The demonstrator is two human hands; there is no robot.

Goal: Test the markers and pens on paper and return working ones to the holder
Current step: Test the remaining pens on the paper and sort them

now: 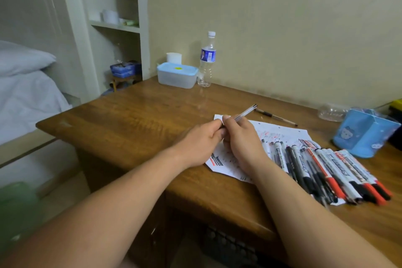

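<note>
At the centre of the frame, the right hand grips a clear pen that angles toward the upper right. The left hand curls its fingers round the pen's lower end. Both hands are over the scribbled paper on the wooden desk. At lower right a row of markers and pens lies on the paper. The blue holder stands at the right edge, and a dark pen lies beyond the sheet.
</note>
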